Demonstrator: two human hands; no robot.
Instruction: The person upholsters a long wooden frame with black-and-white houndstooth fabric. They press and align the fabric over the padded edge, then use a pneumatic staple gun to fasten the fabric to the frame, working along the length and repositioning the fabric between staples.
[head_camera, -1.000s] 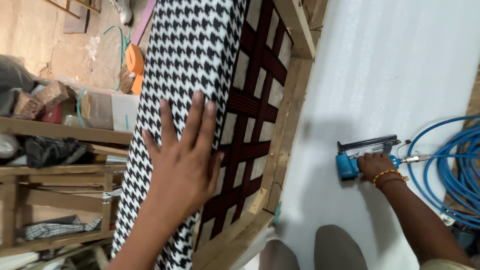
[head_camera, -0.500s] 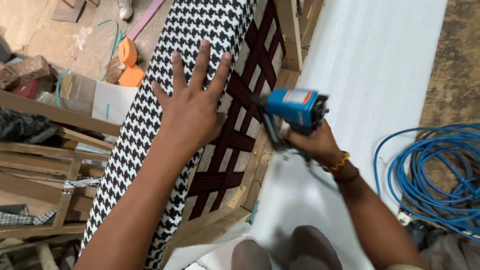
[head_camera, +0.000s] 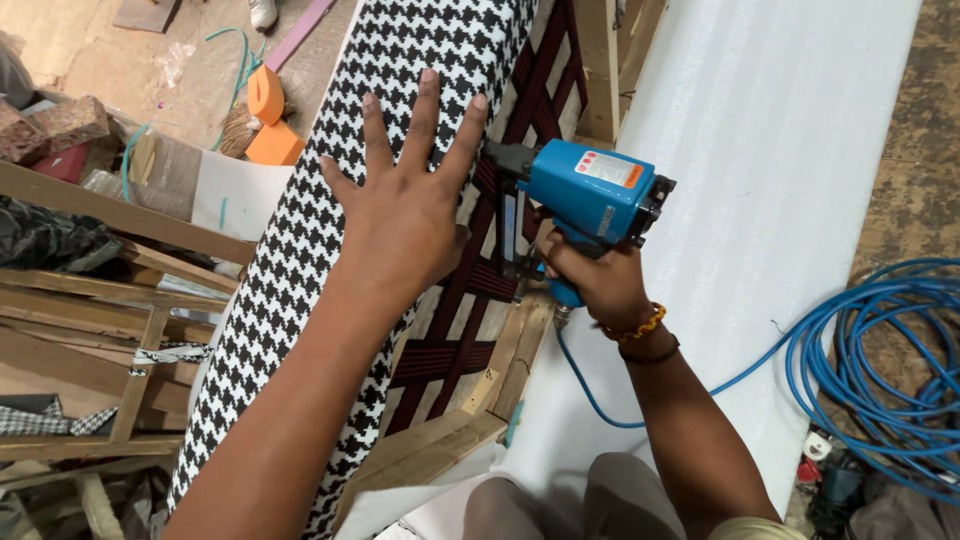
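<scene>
A: Where does the checked fabric (head_camera: 400, 130) lie?

B: It lies over the long side of the wooden frame (head_camera: 500, 370), which rests on a white sheet (head_camera: 780, 150). Dark red webbing (head_camera: 470, 300) is stretched across the inside of the frame.

A: State of the hands?

B: The left hand (head_camera: 405, 215) is flat and fully open, fingers spread, pressing the fabric against the frame; it grips nothing. The right hand (head_camera: 600, 285) is closed round the handle of a blue staple gun (head_camera: 585, 195). The nose of the gun points at the inner edge of the fabric, just beside the left thumb. Whether the nose touches the wood cannot be told from this angle.

A: How far along is the work?

B: Judged from the layout, the fabric is already draped and pulled snug over the rail. No staples can be made out along the edge, so fastening appears to be at an early stage or not yet started. The near corner of the frame remains bare wood.

A: Surroundings?

B: A coiled blue air hose (head_camera: 880, 360) lies to the right of the sheet; loose wooden frames (head_camera: 100, 320) stand to the left.
</scene>
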